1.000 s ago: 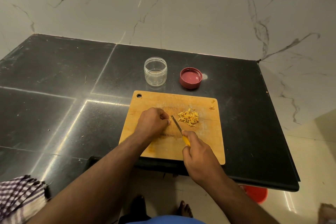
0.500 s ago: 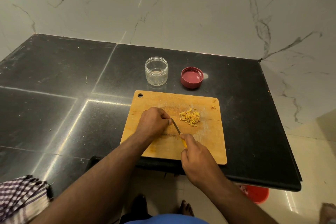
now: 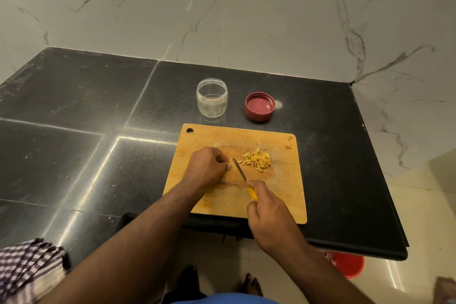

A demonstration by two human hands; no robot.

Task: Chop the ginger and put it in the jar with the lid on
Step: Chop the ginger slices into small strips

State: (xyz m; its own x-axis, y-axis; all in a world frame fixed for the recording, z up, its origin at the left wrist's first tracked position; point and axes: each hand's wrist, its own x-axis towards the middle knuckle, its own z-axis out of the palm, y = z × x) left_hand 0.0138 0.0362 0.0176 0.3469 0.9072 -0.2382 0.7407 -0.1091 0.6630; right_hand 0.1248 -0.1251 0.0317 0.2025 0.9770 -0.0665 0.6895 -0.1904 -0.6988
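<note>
Nearest: bare feet on pale floor tile, checked cloth (image 3: 27, 269) at lower left, red bucket (image 3: 348, 264) under the counter's right edge.

Next up, on the black counter (image 3: 74, 106): wooden chopping board (image 3: 283, 195), its near edge close to the counter's lip.

Right hand (image 3: 271, 215) curled round the yellow handle of a small knife (image 3: 240, 172), blade angled away and to the left, tip close by the left fingertips.

Left hand (image 3: 207, 168) knuckled down on the board just left of the blade, fingers bunched and curled under; probably pinning the last uncut bit of ginger, though hidden beneath the fingers, so impossible to say for certain.

Just right of the blade: heap of chopped ginger (image 3: 256, 161), thin pale-yellow slivers, a few strays at its edge; a couple of scraps (image 3: 288, 147) lying apart at the board's far right corner.

Beyond the board: clear jar (image 3: 211, 97) upright, open, apparently empty; red lid (image 3: 259, 106) beside it to the right, inner face up, not touching.

Judged stage: late in the chopping, nothing transferred, lid off.

Risks from here: fingertip nicked, blade being so near the curled fingers and the remaining piece so small; slivers scattered onto the dark counter during the move to a narrow-mouthed jar; light jar tipped by a passing hand
</note>
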